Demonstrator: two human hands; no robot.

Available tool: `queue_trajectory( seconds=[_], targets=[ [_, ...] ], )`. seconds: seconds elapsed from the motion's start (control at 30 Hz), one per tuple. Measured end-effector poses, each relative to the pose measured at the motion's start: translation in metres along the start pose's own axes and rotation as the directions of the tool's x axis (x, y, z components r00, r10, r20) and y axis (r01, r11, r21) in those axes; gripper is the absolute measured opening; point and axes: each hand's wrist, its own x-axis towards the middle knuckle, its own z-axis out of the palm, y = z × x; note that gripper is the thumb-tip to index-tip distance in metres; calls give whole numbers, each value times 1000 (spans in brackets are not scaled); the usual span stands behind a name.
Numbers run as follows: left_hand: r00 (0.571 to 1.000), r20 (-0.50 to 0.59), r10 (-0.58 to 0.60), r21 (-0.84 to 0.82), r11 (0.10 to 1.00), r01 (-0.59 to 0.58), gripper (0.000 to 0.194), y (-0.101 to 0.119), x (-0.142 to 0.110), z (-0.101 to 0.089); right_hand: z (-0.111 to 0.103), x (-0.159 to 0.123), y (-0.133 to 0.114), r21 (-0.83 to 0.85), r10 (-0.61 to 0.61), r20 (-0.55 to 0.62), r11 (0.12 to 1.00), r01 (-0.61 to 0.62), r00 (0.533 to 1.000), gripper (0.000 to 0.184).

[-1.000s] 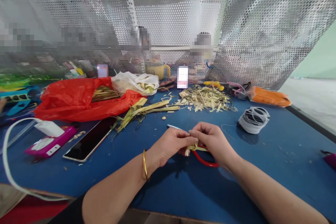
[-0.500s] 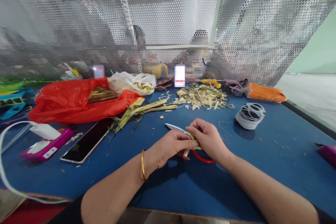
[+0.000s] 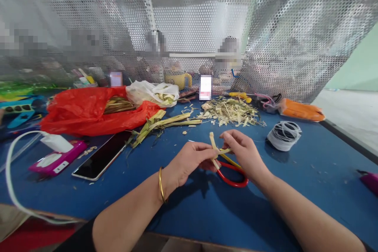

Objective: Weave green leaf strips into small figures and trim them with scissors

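My left hand (image 3: 196,157), with a gold bangle at the wrist, closes its thumb and fingers on a short pale plant stalk (image 3: 212,139) that stands up from the grip. A thin strip (image 3: 225,151) runs sideways from that stalk to my right hand (image 3: 240,147), which pinches its end. Beneath my hands is a pair of scissors with red loop handles (image 3: 236,184). My left hand hides most of its blades, and I cannot tell whether it rests on the table. A yellow strip (image 3: 233,161) shows beside the handles.
Peelings (image 3: 230,110) are heaped on the blue table behind my hands. Longer stalks (image 3: 165,122) lie by a red plastic bag (image 3: 76,106). A phone (image 3: 100,157) and purple power strip (image 3: 57,161) are left, a white cord spool (image 3: 283,136) right. Behind stands perforated metal sheeting (image 3: 189,19).
My right hand has moved up and slightly away from my left, drawing the thin strip out. The upright stalk and more of the red handles now show; the scissor blade is mostly covered.
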Motion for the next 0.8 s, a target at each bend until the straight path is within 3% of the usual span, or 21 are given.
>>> queue_trajectory(
  seconds=[0.2,0.47,0.57,0.63,0.7,0.77,0.8],
  targets=[
    [998,-67,17,-3,1000,-17,29,-1,4,-7,-1,-2,0,-68,57,167,997,-46,984,33],
    [998,-67,1,-7,1000,-1,26,-3,6,-4,-1,-2,9,-266,-46,-62,964,28,997,27],
    [998,-65,-12,-23,1000,10,26,-2,5,-4,-2,-1,9,-291,-63,-79,956,37,995,28],
    [996,-81,-21,-47,999,18,26,-2,5,-4,-5,-1,6,-355,-142,-78,929,106,987,27],
    [993,-112,-30,-95,995,19,27,-2,5,-5,-9,-2,1,-470,-331,-86,845,254,940,20],
    [990,-133,-36,-160,987,14,30,-3,5,-6,-10,-7,-6,-606,-566,-53,673,424,823,13],
    [990,-133,-37,-190,982,11,31,-3,6,-7,-10,-9,-9,-656,-657,24,559,508,754,12]
  ],
)
